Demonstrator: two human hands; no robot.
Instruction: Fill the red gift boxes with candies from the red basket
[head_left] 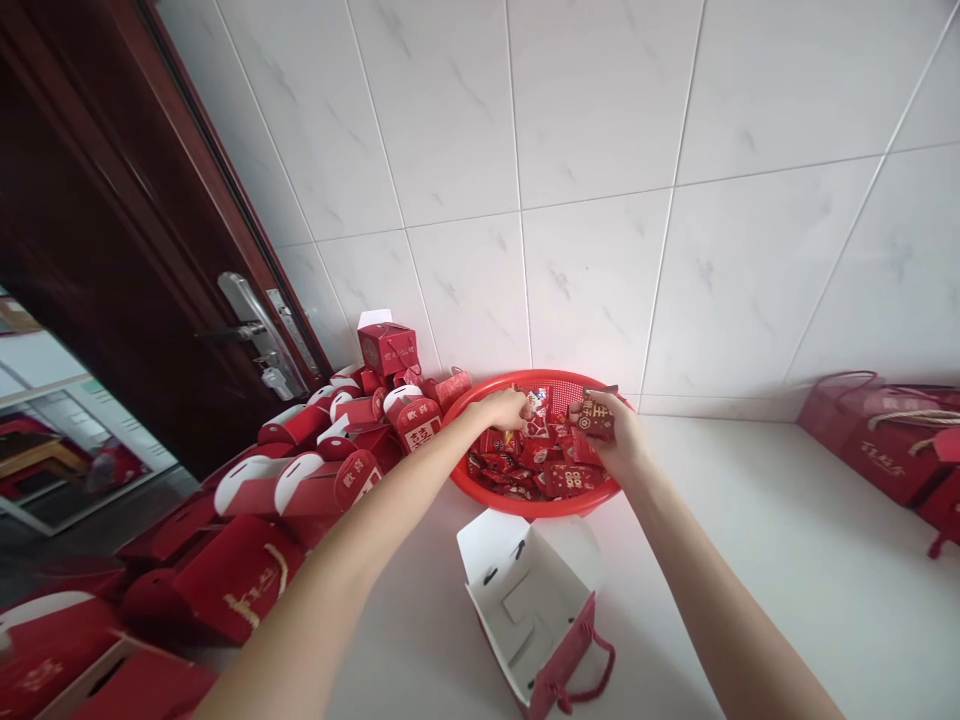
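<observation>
Tiled wall (450, 140) behind counter (720, 530) | left hand (507, 408) curled at back left of red basket (536, 508), hold unclear | right hand (621, 432) at basket's right, pinching dark-red packet (598, 420) | open box (536, 610) basket's near side, askew, equally near both

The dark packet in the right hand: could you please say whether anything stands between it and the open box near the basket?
The red basket's near rim lies between the dark packet and the open box; nothing visible blocks the way over it.
</observation>
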